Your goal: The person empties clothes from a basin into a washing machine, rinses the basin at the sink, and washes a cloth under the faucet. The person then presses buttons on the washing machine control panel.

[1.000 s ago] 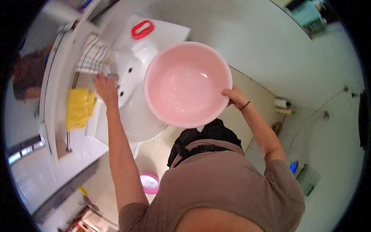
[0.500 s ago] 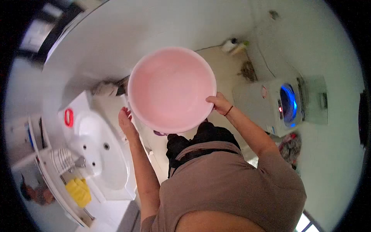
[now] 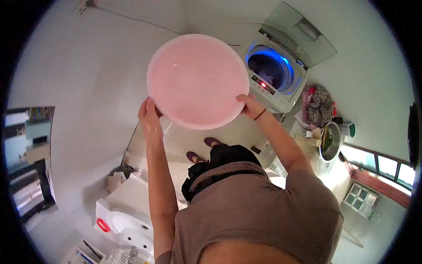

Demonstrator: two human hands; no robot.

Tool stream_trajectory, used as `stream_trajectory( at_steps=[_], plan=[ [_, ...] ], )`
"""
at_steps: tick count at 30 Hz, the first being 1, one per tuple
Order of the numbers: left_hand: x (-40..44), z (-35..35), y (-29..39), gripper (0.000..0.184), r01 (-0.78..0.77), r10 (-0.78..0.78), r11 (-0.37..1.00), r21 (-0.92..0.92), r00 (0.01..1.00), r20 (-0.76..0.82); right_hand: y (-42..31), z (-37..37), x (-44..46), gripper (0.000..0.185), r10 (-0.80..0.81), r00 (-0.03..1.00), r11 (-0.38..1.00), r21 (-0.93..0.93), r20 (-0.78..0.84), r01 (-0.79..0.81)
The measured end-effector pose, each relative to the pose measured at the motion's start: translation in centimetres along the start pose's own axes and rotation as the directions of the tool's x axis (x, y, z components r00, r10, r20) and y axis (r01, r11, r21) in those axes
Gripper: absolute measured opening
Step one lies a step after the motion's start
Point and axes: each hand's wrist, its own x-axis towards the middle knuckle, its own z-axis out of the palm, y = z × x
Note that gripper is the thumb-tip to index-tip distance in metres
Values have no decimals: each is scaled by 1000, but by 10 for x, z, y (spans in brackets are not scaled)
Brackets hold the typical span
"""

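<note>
A large round pink basin (image 3: 198, 81) is held up in front of me, its open top towards the camera. My left hand (image 3: 150, 119) grips the lower left of its rim, the thumb on the edge and the other fingers partly hidden. On the right side of the rim my right hand (image 3: 252, 107) is closed, thumb over the edge and fingers underneath. Just beyond the basin to the right stands a top-loading washing machine (image 3: 270, 70) with its lid up, a lit blue ring and cloth inside the drum.
At the lower left is a white sink (image 3: 132, 229) with a red soap dish (image 3: 103, 225). Right of the washer are piled clothes (image 3: 318, 105) and a metal bowl (image 3: 332, 141) holding something green. A wall with windows (image 3: 378, 165) is at the far right.
The view has swung from the sink round to the washing machine. My left hand has left the sink's faucet area and taken hold of the basin's left rim. My right hand still holds the basin.
</note>
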Motion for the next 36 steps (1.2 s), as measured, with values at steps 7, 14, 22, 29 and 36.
stream_trajectory(
  at_steps=[7, 14, 22, 29, 36],
  plan=[
    [58, 139, 44, 29, 153, 8, 964, -216, 800, 600, -15, -76, 42, 45, 68, 973, 923, 383, -220, 22],
    [20, 263, 56, 53, 200, 99, 948, -247, 554, 827, -29, -140, 49, 11, 197, 979, 672, 734, -54, -95],
    [26, 194, -29, 54, 14, -155, 983, 183, 593, 790, -21, -144, 60, 37, -240, 967, 452, 891, 84, 35],
    [76, -7, -159, 49, 342, -490, 852, 396, 785, 377, -29, -145, 54, 52, -311, 947, 308, 934, -80, 180],
    [60, -243, -240, 29, 653, -658, 657, 377, 741, -135, -45, -84, 61, 44, -131, 911, 435, 803, -392, 408]
  ],
)
